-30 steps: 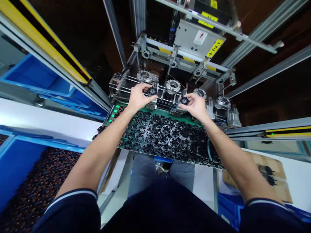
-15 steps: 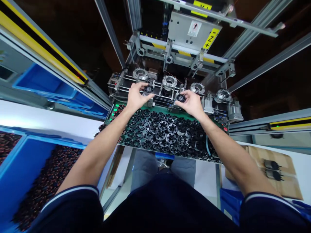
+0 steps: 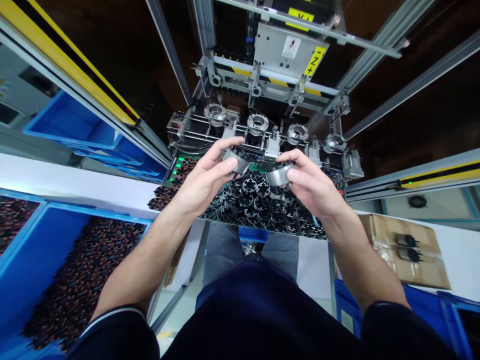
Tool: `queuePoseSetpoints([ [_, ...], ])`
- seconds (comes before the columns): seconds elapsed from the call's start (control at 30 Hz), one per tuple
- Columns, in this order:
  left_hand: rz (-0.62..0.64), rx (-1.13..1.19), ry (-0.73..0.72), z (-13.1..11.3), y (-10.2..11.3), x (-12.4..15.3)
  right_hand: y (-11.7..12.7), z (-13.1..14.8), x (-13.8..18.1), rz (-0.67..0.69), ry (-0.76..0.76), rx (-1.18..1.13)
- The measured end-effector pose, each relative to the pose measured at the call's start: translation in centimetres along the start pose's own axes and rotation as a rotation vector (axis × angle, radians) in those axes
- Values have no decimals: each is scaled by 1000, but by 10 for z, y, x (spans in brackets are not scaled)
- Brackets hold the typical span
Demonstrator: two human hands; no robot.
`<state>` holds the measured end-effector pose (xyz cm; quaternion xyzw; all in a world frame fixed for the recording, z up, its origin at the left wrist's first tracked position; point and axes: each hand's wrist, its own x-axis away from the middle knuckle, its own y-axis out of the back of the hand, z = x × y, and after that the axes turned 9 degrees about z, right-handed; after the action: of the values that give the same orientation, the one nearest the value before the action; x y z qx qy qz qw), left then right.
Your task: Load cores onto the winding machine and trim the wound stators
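Observation:
My left hand [image 3: 204, 177] grips a round metal-cased part [image 3: 231, 161] by its rim, held in the air above the green tray [image 3: 173, 172]. My right hand [image 3: 313, 185] grips a second round metal-cased part [image 3: 278, 175] the same way. Both parts hang side by side over the heap of black ring-shaped parts [image 3: 258, 200] that covers the tray. Beyond them stands the machine's row of round metal fixtures [image 3: 258, 123], several in a line, with nothing of mine touching them.
A blue bin [image 3: 22, 260] of copper-wound parts sits at my lower left, more blue bins [image 3: 67, 125] behind a yellow-striped rail. A cardboard sheet [image 3: 382, 245] with two dark parts lies at the right. Aluminium frame rails surround the machine opening.
Both hands have drawn back from the fixture row toward me and risen; each now carries a metal-cased part that it lifted away from the machine.

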<state>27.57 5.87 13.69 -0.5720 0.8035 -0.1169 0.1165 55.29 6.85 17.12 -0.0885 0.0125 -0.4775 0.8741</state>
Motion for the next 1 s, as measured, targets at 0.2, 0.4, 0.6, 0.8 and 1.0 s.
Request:
queuePoseSetpoints([
  [0.2, 71, 34, 24, -17, -21, 21, -15, 21, 33, 96, 71, -80],
  [0.4, 189, 149, 93, -25, -36, 32, -25, 30, 51, 211, 20, -235],
  [0.6, 232, 98, 180, -24, -42, 36, -22, 20, 58, 235, 66, -192],
  [0.8, 221, 74, 221, -17, -38, 29, -19, 21, 61, 161, -35, -26],
  [1.0, 217, 212, 236, -8, -36, 18, -19, 17, 48, 54, 27, 55],
])
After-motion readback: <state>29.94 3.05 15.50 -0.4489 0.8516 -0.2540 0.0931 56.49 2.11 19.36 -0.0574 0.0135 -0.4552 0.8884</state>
